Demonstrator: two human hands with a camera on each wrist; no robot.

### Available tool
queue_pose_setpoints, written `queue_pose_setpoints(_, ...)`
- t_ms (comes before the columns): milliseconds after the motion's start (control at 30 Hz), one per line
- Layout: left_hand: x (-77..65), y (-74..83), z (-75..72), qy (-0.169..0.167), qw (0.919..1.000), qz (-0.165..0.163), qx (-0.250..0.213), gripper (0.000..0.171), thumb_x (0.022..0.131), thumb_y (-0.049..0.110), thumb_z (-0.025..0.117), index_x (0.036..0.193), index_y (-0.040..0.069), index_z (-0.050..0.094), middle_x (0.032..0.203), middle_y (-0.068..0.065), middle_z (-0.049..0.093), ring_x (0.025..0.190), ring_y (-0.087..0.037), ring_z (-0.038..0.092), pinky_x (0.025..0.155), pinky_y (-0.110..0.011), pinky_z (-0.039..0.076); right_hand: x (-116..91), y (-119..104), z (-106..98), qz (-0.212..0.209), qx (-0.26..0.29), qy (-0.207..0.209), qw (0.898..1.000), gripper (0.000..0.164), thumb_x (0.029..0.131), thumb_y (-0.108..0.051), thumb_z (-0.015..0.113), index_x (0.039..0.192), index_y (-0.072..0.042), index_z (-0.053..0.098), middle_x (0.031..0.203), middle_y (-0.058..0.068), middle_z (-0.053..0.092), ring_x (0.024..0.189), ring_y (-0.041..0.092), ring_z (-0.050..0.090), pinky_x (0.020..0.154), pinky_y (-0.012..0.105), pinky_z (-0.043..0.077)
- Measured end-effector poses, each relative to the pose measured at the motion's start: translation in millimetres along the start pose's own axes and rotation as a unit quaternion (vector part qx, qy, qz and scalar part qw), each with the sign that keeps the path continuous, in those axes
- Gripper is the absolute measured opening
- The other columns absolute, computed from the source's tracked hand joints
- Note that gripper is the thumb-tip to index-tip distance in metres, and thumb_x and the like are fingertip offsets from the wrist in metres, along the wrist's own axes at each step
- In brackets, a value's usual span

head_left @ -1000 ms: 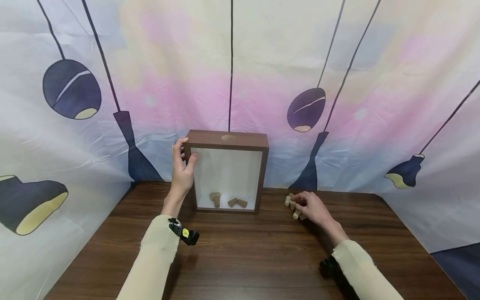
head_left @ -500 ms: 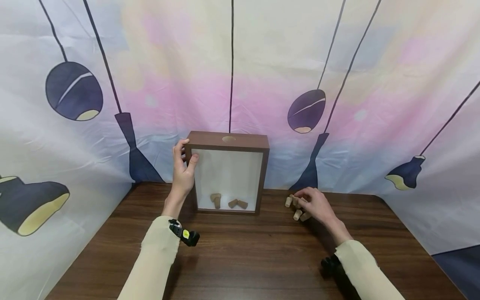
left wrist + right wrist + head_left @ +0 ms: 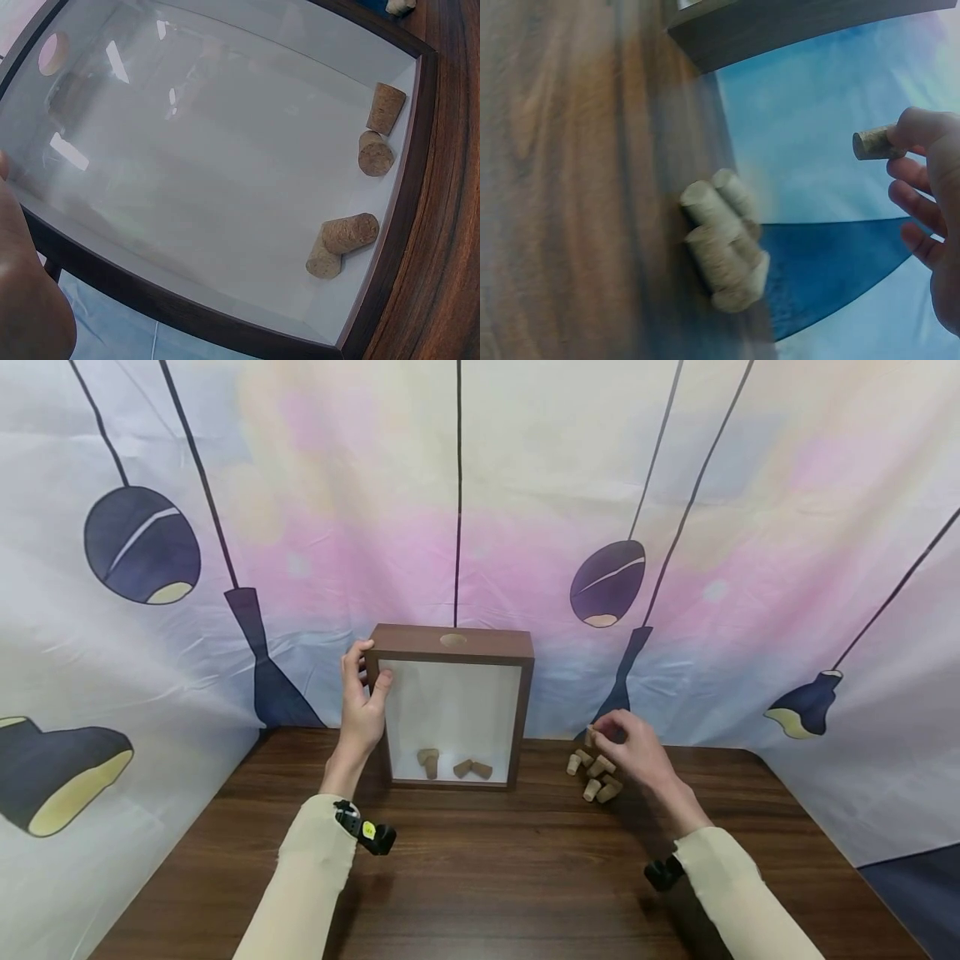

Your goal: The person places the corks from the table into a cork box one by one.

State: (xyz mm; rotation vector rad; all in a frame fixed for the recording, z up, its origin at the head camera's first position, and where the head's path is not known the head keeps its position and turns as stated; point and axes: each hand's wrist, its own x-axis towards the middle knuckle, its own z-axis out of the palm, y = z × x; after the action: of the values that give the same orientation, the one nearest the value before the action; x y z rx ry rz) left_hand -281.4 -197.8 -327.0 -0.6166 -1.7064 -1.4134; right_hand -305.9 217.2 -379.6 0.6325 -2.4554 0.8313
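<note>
A brown wooden shadow box (image 3: 525, 718) with a clear front stands upright on the table, a round hole (image 3: 453, 641) in its top. Several corks (image 3: 350, 233) lie at the bottom inside it. My left hand (image 3: 363, 714) grips the box's upper left edge, thumb on the front and fingers round the side. Between thumb and fingertips, my right hand (image 3: 637, 750) pinches one cork (image 3: 877, 142), raised above a loose pile of corks (image 3: 600, 767) to the right of the box.
The dark wood-grain table (image 3: 480, 877) runs back to a hanging cloth (image 3: 375, 527) printed with lamps, close behind the box. A black wrist camera (image 3: 375, 837) sits on the left sleeve, another (image 3: 663, 872) on the right.
My right hand has risen from the pile with one cork pinched in its fingertips, uncovering more of the corks below. The left hand keeps its grip on the box.
</note>
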Motion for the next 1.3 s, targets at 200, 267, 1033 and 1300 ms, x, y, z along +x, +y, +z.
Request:
queue_pose_setpoints(200, 0.2, 2.0, -0.7, -0.001, 0.9999, -0.012, 0.002, 0.042, 0.099, -0.005, 0.049, 0.139, -0.007, 0.035, 0.121, 0.007, 0.032, 0.099, -0.015, 0.033, 0.085, -0.028, 0.029, 15, -10, -10, -0.047, 0.0, 0.028, 0.998, 0.008, 0.088, -0.012, 0.075, 0.095, -0.011, 0.07, 0.09, 0.005, 0.069, 0.078, 0.017, 0.063, 0.067, 0.036, 0.055)
queue_pose_setpoints(267, 0.2, 2.4, -0.8, -0.002, 0.9999, -0.016, 0.003, 0.042, 0.1, -0.004, 0.05, 0.139, -0.007, 0.035, 0.122, 0.007, 0.032, 0.1, -0.014, 0.033, 0.086, -0.028, 0.029, 20, -15, -13, -0.059, 0.001, 0.035, 0.998, 0.008, 0.088, -0.012, 0.076, 0.094, -0.011, 0.07, 0.089, 0.004, 0.069, 0.078, 0.018, 0.063, 0.067, 0.037, 0.055)
queue_pose_setpoints(1033, -0.6, 1.0, -1.1, 0.0, 0.9999, -0.011, 0.003, 0.043, 0.099, -0.005, 0.05, 0.139, -0.006, 0.035, 0.121, 0.007, 0.032, 0.101, -0.013, 0.034, 0.086, -0.028, 0.029, 69, -70, -43, -0.151, -0.007, 0.093, 0.984, 0.004, 0.087, -0.012, 0.074, 0.091, -0.014, 0.073, 0.093, 0.003, 0.072, 0.092, 0.02, 0.058, 0.077, 0.035, 0.046)
queue_pose_setpoints(1300, -0.6, 0.7, -1.7, -0.003, 1.0, -0.008, 0.001, 0.042, 0.099, -0.005, 0.049, 0.139, -0.006, 0.035, 0.121, 0.007, 0.032, 0.1, -0.015, 0.034, 0.086, -0.028, 0.03, 85, -94, -46, -0.189, 0.004, 0.106, 0.976, 0.005, 0.085, -0.009, 0.075, 0.088, -0.013, 0.074, 0.094, 0.003, 0.072, 0.094, 0.022, 0.059, 0.08, 0.034, 0.047)
